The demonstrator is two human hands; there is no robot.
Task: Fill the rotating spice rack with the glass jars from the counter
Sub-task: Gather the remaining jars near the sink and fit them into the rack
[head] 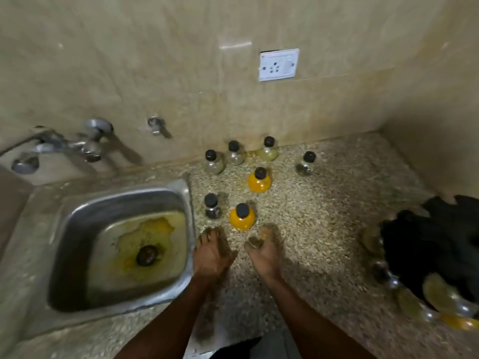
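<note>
Glass jars (pixel 242 216) stand on the bench beside the sink (pixel 119 244), nearest one within reach. My left hand (pixel 211 251) hovers, fingers loosely spread; right hand (pixel 263 251) loosely curled, empty, likely approaching. Rack (pixel 427 255) sits well right, part-filled.

Single wide-angle view from head height, angled forward and steeply down over a speckled counter (pixel 324 229) toward a tiled back wall (pixel 181 60). Close enough to take in both forearms rising from the bottom edge, left hand (pixel 211 252) and right hand (pixel 263 252) near frame centre. Steel sink (pixel 77 216) at left, wall socket (pixel 279 64) high at centre, black spice rack (pixel 427 255) cut off at the right edge. Strong blur and bending toward the margins.
</note>
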